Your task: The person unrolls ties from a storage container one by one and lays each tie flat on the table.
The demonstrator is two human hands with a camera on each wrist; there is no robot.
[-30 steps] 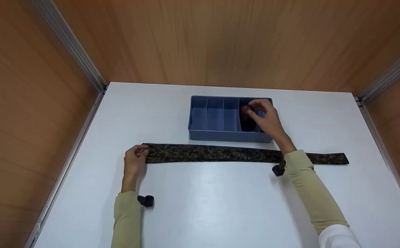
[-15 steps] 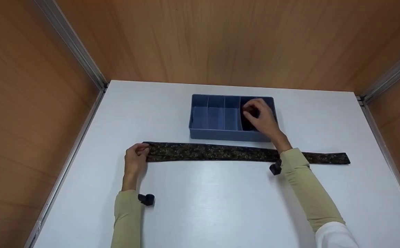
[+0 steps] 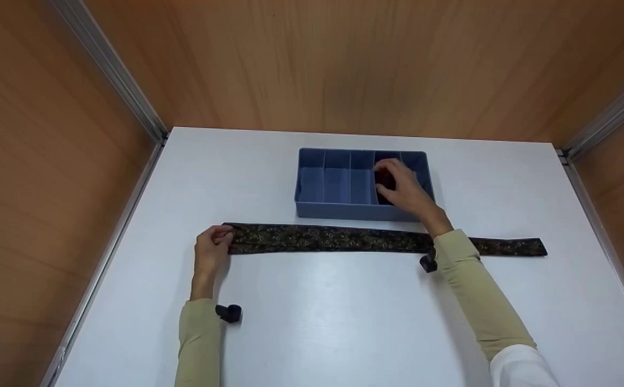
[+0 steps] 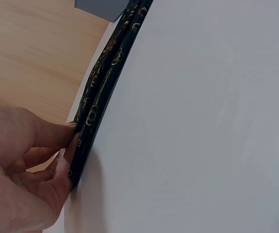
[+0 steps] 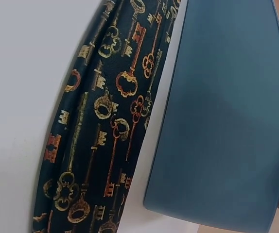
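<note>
Right hand shifted left across box rim, hold unclear; left hand pinches tie.

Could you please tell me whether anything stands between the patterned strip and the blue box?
Only the right forearm, which crosses over the patterned strip to the blue box; elsewhere, just white table shows between them.

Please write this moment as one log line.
left grip: pinches end of patterned strip; right grip: over blue tray, hold unclear; strip: stretched across white table
</note>
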